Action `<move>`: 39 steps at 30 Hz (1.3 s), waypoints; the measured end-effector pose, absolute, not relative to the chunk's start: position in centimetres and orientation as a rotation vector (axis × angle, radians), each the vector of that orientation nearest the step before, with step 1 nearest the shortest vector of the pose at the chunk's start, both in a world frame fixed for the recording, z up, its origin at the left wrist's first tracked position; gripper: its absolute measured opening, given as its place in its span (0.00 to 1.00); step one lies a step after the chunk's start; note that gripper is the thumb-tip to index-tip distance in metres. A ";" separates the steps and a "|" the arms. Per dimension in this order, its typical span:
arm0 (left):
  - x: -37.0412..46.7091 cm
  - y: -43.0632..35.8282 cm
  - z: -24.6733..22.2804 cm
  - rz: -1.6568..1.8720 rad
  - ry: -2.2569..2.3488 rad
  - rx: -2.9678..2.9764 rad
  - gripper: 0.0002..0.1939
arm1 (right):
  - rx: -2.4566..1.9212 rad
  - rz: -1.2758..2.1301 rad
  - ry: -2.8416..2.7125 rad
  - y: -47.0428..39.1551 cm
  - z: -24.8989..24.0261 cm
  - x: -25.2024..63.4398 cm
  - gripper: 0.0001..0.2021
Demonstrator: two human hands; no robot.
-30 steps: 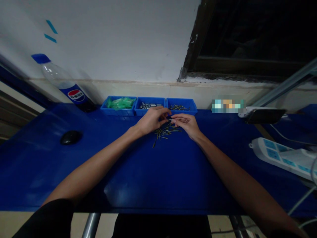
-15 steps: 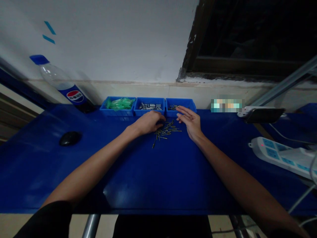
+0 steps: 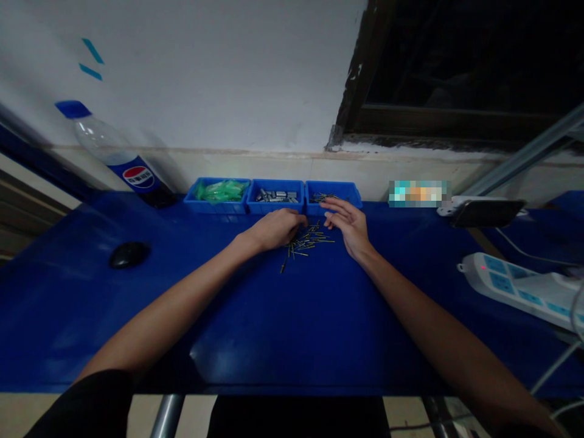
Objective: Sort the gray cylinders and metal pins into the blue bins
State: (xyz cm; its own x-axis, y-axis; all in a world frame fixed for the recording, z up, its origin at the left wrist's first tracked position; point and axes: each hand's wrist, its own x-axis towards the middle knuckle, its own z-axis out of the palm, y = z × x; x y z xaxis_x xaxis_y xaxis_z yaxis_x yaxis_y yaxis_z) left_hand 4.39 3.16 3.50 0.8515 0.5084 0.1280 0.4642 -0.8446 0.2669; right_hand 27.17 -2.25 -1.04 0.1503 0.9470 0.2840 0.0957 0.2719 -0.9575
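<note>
At mid-frame, the left hand, its hold unclear, is seemingly picking at thin pins, probably needing a fine pinch next, while the right hand is hovering open.

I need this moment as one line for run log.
left hand: at thin-rod pile, grip unclear | right hand: fingers extended, near right blue bin | mouse: at left
</note>
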 end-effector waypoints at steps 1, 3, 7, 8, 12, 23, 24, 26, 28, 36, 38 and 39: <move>4.4 3.1 3.6 0.301 0.742 2.804 0.18 | -1.117 0.853 -1.258 -2.2 -1.1 27.2 0.20; 4.5 3.1 3.7 0.368 0.703 2.796 0.18 | -1.091 0.874 -1.237 -2.2 -1.1 27.2 0.19; 4.7 3.0 4.4 0.563 0.623 2.727 0.15 | -1.068 0.900 -1.209 -2.2 -1.3 27.3 0.17; 4.8 3.0 4.6 0.611 0.614 2.701 0.14 | -1.068 0.903 -1.212 -2.2 -1.3 27.3 0.17; 4.9 2.7 5.1 0.730 0.602 2.608 0.12 | -1.025 0.935 -1.223 -2.3 -1.2 27.1 0.15; 5.0 2.6 5.2 0.816 0.698 2.493 0.07 | -1.021 0.981 -1.243 -2.5 -0.8 26.8 0.12; 5.0 2.6 5.2 0.825 0.715 2.475 0.08 | -1.025 0.983 -1.248 -2.4 -0.8 26.8 0.12; 5.0 2.6 5.1 0.855 0.759 2.407 0.10 | -1.035 0.982 -1.266 -2.5 -0.8 26.8 0.12; 5.1 2.6 5.0 0.877 0.792 2.301 0.12 | -1.035 0.985 -1.294 -2.5 -0.8 26.8 0.12; 5.5 2.7 4.4 0.946 0.770 1.999 0.09 | -1.009 1.057 -1.355 -2.5 -0.8 26.8 0.16; 5.6 2.7 4.2 0.942 0.773 2.023 0.09 | -1.014 1.055 -1.345 -2.5 -0.7 26.9 0.15; 5.6 2.7 4.2 0.941 0.774 2.040 0.08 | -1.015 1.048 -1.341 -2.5 -0.6 26.9 0.15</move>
